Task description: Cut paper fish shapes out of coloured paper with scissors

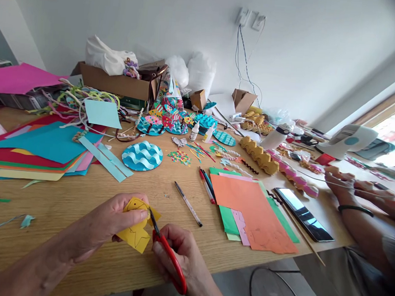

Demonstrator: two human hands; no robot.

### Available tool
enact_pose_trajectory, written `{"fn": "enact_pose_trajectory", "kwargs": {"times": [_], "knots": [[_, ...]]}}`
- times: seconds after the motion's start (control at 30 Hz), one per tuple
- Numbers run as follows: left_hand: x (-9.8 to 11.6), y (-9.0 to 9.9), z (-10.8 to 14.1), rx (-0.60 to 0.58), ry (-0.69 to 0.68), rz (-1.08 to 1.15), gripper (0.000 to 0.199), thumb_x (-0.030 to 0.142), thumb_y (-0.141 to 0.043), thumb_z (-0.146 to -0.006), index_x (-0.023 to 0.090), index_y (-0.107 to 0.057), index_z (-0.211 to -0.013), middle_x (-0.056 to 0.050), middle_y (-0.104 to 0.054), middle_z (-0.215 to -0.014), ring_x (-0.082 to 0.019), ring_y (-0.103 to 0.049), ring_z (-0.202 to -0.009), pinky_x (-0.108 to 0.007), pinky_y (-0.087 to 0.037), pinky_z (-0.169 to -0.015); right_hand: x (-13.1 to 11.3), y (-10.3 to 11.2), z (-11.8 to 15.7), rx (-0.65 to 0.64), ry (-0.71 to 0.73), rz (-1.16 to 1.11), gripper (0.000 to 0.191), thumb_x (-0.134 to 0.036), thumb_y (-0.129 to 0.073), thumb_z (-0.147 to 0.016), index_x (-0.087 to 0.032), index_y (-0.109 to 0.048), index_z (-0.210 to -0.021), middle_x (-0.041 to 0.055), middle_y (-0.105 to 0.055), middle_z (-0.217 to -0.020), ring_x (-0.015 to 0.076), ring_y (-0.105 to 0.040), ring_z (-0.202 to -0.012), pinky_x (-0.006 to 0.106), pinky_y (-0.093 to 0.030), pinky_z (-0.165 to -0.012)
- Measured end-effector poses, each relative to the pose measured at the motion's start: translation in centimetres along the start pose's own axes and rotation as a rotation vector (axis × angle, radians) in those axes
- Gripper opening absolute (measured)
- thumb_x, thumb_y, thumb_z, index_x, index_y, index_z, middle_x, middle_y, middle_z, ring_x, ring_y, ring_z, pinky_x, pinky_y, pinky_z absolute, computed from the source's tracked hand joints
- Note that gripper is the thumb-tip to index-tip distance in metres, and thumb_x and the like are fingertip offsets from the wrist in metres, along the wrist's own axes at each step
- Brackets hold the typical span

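The right hand (189, 258) grips red scissors (178, 270); just to its left, the left hand (115, 217) pinches yellow paper (136, 231). I'd turn the paper, not the blades (154, 220), keeping that thumb (139, 216) clear.

Scissors (172, 255) right of paper (136, 234); bottles (193, 132) behind.

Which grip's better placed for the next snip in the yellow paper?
Probably the right grip: it holds the red-handled scissors, blades at the yellow paper. The left grip pinches that paper.

Craft room, probably: coloured paper stack (44, 141)
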State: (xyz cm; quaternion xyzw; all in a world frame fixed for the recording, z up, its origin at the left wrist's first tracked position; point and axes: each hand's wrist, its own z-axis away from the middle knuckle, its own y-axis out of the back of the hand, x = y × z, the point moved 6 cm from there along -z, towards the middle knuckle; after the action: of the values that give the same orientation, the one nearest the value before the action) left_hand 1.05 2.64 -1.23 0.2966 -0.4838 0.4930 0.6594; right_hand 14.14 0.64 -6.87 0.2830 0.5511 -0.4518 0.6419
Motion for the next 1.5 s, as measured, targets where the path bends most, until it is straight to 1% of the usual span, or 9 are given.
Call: {"fn": "enact_pose_trajectory", "kwargs": {"times": [0.17, 0.4, 0.53, 0.73, 0.87, 0.97, 1.13, 1.27, 1.5], "knots": [[-0.2, -0.1, -0.1, -0.041, 0.024, -0.031, 0.024, 0.039, -0.058, -0.076, 0.020, -0.046, -0.067, 0.008, -0.037, -0.055, -0.009, -0.031, -0.050, -0.020, -0.027, -0.047, -0.2, -0.1, 0.2, -0.006, -0.025, 0.010, 0.038, -0.051, -0.066, -0.074, -0.018, -0.048, -0.064, -0.0101, -0.041, -0.042, 0.0033, -0.032, -0.033, 0.016, -0.023, -0.032], [-0.5, 0.2, 0.0, -0.102, 0.057, -0.049, 0.023, 0.039, -0.059, -0.076, 0.020, -0.047, -0.069, 0.008, -0.037, -0.058, -0.009, -0.032, -0.051, -0.021, -0.026, -0.048, -0.2, 0.2, 0.5, -0.041, -0.004, 0.040, 0.027, -0.038, -0.064, -0.078, -0.017, -0.050, -0.066, -0.0092, -0.042, -0.046, 0.0036, -0.033, -0.037, 0.016, -0.023, -0.035], [-0.6, 0.3, -0.1, -0.148, 0.081, -0.086, 0.026, 0.042, -0.059, -0.074, 0.020, -0.046, -0.069, 0.008, -0.035, -0.057, -0.009, -0.032, -0.051, -0.021, -0.023, -0.047, -0.5, 0.4, 0.6, -0.053, -0.003, 0.086, 0.030, -0.040, -0.064, -0.078, -0.017, -0.049, -0.065, -0.0086, -0.041, -0.049, 0.0042, -0.034, -0.040, 0.017, -0.023, -0.038], [-1.0, 0.7, -0.4, -0.171, 0.097, -0.121, 0.027, 0.043, -0.060, -0.073, 0.021, -0.046, -0.072, 0.007, -0.037, -0.059, -0.010, -0.031, -0.052, -0.022, -0.022, -0.047, -1.4, 0.6, 0.7, -0.059, -0.005, 0.165, 0.032, -0.040, -0.066, -0.076, -0.017, -0.047, -0.063, -0.0075, -0.040, -0.052, 0.0053, -0.033, -0.046, 0.019, -0.022, -0.042], [-0.5, 0.6, -0.4, -0.187, 0.087, -0.172, 0.025, 0.042, -0.058, -0.073, 0.021, -0.045, -0.071, 0.007, -0.038, -0.062, -0.011, -0.031, -0.056, -0.023, -0.023, -0.050, -1.6, 0.6, 0.7, -0.068, 0.001, 0.177, 0.033, -0.042, -0.064, -0.077, -0.018, -0.046, -0.063, -0.0073, -0.039, -0.052, 0.0055, -0.032, -0.046, 0.019, -0.021, -0.042], [-0.1, 0.4, -0.2, -0.218, 0.087, -0.205, 0.027, 0.043, -0.057, -0.072, 0.021, -0.042, -0.068, 0.007, -0.035, -0.061, -0.011, -0.029, -0.055, -0.023, -0.022, -0.050, -1.7, 0.6, 0.8, -0.082, -0.001, 0.179, 0.034, -0.042, -0.066, -0.076, -0.018, -0.046, -0.063, -0.0074, -0.039, -0.051, 0.0056, -0.031, -0.045, 0.020, -0.020, -0.042], [-0.3, 0.8, -0.2, -0.211, 0.084, -0.252, 0.027, 0.044, -0.057, -0.073, 0.021, -0.044, -0.072, 0.007, -0.036, -0.063, -0.011, -0.030, -0.057, -0.023, -0.023, -0.050, -1.6, 0.7, 0.9, -0.083, 0.006, 0.192, 0.034, -0.042, -0.067, -0.076, -0.018, -0.046, -0.063, -0.0074, -0.039, -0.051, 0.0055, -0.031, -0.045, 0.019, -0.020, -0.042], [-0.8, 1.2, -0.3, -0.204, 0.089, -0.240, 0.032, 0.049, -0.057, -0.075, 0.020, -0.044, -0.072, 0.007, -0.036, -0.062, -0.011, -0.029, -0.056, -0.024, -0.023, -0.050, -1.5, 0.8, 0.9, -0.079, 0.003, 0.188, 0.033, -0.042, -0.067, -0.075, -0.018, -0.046, -0.064, -0.0074, -0.039, -0.051, 0.0055, -0.031, -0.045, 0.019, -0.020, -0.042], [-0.2, 1.4, -0.2, -0.157, 0.053, -0.219, 0.029, 0.046, -0.058, -0.076, 0.019, -0.050, -0.077, 0.006, -0.040, -0.067, -0.012, -0.033, -0.063, -0.024, -0.026, -0.057, -1.9, 0.7, 0.9, -0.059, 0.014, 0.187, 0.031, -0.038, -0.066, -0.075, -0.017, -0.046, -0.063, -0.0071, -0.040, -0.052, 0.0057, -0.033, -0.046, 0.020, -0.022, -0.043]]}}
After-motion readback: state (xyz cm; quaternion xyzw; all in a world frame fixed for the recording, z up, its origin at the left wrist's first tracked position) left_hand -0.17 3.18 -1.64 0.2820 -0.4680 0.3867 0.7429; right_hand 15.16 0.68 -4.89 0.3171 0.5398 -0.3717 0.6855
